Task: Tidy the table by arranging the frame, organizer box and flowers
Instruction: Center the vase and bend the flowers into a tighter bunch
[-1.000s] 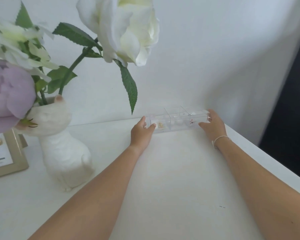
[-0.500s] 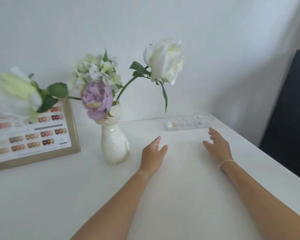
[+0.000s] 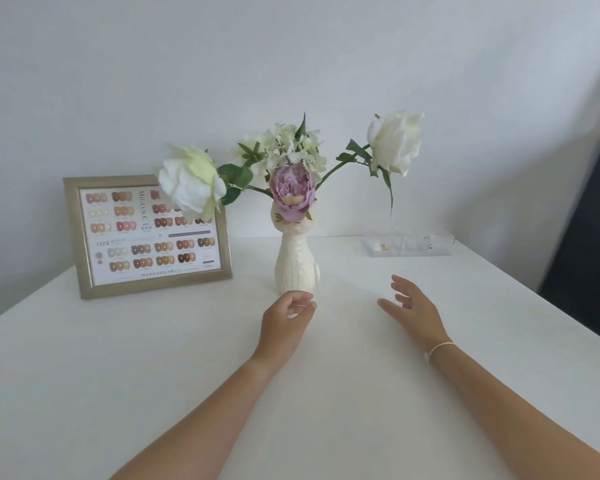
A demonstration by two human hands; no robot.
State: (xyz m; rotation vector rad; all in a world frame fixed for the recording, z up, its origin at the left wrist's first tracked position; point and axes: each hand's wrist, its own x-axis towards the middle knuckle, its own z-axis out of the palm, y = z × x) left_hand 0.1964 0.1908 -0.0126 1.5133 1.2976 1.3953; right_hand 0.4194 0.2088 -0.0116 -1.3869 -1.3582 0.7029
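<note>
Nearest, lower half of frame: two bare forearms reach in from the bottom edge over the white table (image 3: 84, 393). Left hand (image 3: 286, 322) sits centre frame, fingers loosely curled w/ nothing in them, just in front of the vase base, prob. lined up to take it. Right hand (image 3: 411, 306) is right of centre, palm turned inward, fingers spread and relaxed, grasping nothing; thin white bracelet (image 3: 439, 349) on the wrist. Both hover apart from every object, so neither is carrying anything atm.

Mid-depth, centre: cat-shaped white vase (image 3: 297, 263) stands upright, holding the flowers (image 3: 293, 192), i.e. a lilac bloom at the neck, a white rose leaning out to each side, pale small blossoms behind. Stems splay wide, so the top looks heavy; a low grip on the body seems the sensible way to shift it.

Left of centre: gold frame (image 3: 84, 258) w/ a colour-swatch chart, propped leaning back, facing the viewer, near the wall (image 3: 326, 64). One rose overlaps its upper right corner in view.

Farthest, right of centre: clear organizer box (image 3: 409, 245), long side along the wall, near the table's back right corner. Contents too small to tell. Dark panel (image 3: 586, 237) at right edge.
</note>
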